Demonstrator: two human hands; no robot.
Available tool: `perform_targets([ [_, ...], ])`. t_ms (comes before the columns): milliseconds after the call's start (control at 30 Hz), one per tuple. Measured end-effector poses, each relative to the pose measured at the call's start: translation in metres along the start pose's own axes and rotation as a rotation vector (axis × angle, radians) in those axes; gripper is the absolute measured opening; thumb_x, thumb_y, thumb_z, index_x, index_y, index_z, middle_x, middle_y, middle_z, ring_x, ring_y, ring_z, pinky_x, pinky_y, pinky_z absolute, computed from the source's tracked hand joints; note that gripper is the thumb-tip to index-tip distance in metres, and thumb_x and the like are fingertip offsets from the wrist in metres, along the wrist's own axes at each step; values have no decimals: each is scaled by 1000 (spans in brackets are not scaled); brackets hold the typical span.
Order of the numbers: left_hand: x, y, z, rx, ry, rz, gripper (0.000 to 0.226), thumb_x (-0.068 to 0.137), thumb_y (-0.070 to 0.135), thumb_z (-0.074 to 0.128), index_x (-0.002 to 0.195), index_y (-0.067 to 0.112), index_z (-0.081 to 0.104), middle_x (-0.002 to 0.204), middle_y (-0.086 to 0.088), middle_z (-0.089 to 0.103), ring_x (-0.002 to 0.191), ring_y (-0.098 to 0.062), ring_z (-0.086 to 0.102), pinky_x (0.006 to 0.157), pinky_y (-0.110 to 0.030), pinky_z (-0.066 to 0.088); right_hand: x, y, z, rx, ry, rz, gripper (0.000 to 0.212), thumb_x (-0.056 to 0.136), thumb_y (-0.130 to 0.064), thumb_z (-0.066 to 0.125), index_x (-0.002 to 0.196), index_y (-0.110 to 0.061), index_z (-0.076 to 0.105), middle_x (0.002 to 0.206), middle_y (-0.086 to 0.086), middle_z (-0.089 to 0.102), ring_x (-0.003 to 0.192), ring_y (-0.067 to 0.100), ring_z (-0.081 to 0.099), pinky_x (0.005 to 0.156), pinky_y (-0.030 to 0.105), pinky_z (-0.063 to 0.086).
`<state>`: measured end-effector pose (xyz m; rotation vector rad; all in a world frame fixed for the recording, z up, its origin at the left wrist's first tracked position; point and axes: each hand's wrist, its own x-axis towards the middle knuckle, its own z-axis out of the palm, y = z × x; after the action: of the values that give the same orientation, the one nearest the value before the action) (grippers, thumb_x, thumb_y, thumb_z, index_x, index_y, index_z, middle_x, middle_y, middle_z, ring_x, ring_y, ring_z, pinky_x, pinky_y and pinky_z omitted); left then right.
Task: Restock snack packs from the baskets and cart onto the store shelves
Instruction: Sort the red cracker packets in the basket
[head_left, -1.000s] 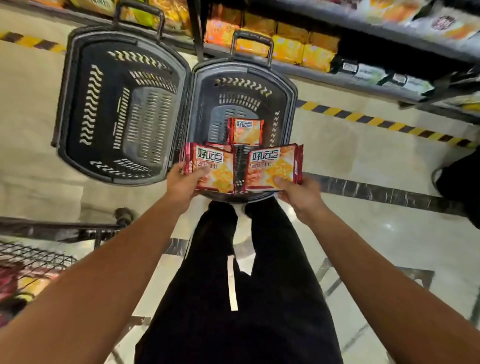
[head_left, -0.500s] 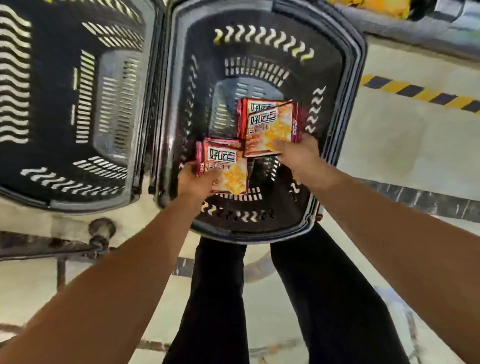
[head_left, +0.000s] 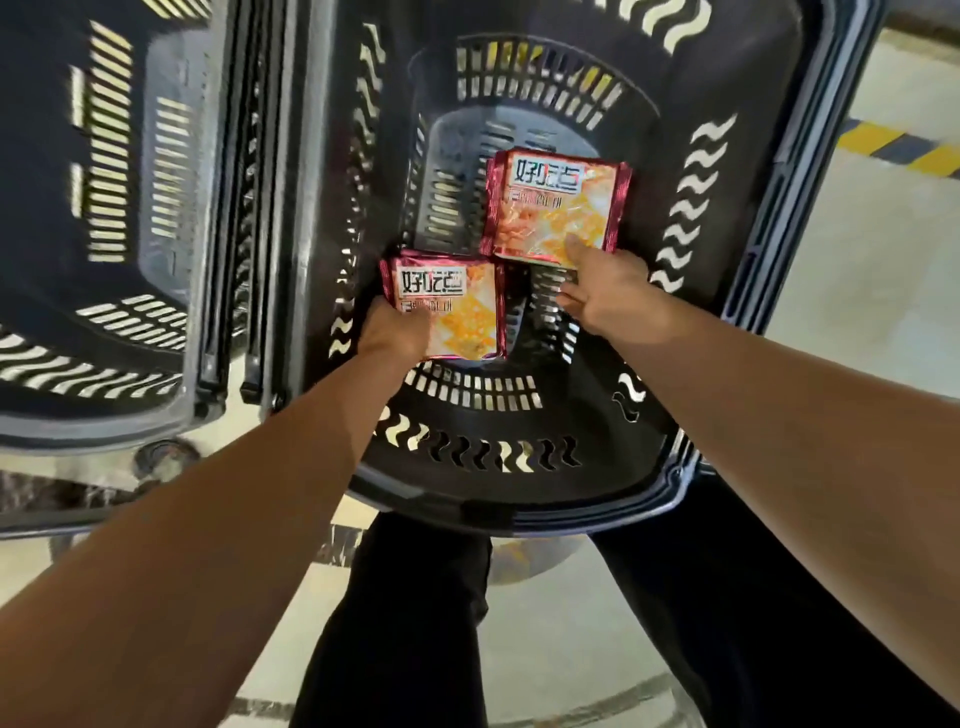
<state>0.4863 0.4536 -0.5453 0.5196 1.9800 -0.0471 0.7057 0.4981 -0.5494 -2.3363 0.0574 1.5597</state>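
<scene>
Restocking looks far from done: both snack packs are down inside the right-hand basket (head_left: 748, 457), the left hand (head_left: 397, 332) gripping the near pack (head_left: 457, 306) while the right hand (head_left: 605, 293), fingers extended, touches the far pack (head_left: 558, 202); the neighbouring left basket (head_left: 104, 410) shows no packs.

Two red-edged orange snack packs lie face up in the right basket (head_left: 769, 260). The near pack (head_left: 462, 306) sits at 7 o'clock from the far pack (head_left: 558, 205), corners nearly touching. The dark slotted left basket (head_left: 47, 208) stands just beside the right one.
</scene>
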Motion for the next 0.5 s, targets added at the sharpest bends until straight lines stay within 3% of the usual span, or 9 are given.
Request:
perform_targets([
  [100,-8,4,-2,68,-6,18,50,96,22,59,143,12,45,131,-10,63,118,-33,61,100,-38,48,-1,-2,-1,-89,-87,35,37,102,-25,59,135,-9,51,99,2,57,79,17,60,80,33,59],
  [200,-26,7,-7,121,-26,30,53,99,21,56,147,13,37,132,-10,60,108,-30,60,80,-32,44,-10,-3,-3,-82,-68,38,50,94,-19,64,140,-6,48,116,7,55,99,24,60,93,44,59],
  [300,-53,9,-18,199,-44,80,56,99,25,55,150,18,33,132,-9,57,92,-22,57,62,-26,41,-39,-1,-7,-191,73,4,34,93,-26,62,119,-8,49,118,7,61,108,25,60,101,44,53],
  [333,-66,10,-24,225,-53,99,59,97,26,55,151,19,32,132,-8,56,94,-22,60,68,-28,46,-55,0,-13,-250,84,-53,34,92,-26,60,119,-8,49,111,7,60,104,27,59,98,45,54],
  [400,-94,12,-36,264,-76,114,65,87,36,55,148,23,36,132,-8,58,107,-31,63,88,-44,54,-92,-1,-28,-416,33,-180,34,92,-25,56,122,-9,55,104,7,61,97,30,60,91,48,57],
  [500,-143,15,-59,404,-79,148,69,81,47,50,146,27,37,134,-12,57,116,-41,60,100,-56,50,-153,-7,-56,-704,-61,-355,17,100,-27,51,114,-19,57,103,5,65,88,26,61,75,34,52],
])
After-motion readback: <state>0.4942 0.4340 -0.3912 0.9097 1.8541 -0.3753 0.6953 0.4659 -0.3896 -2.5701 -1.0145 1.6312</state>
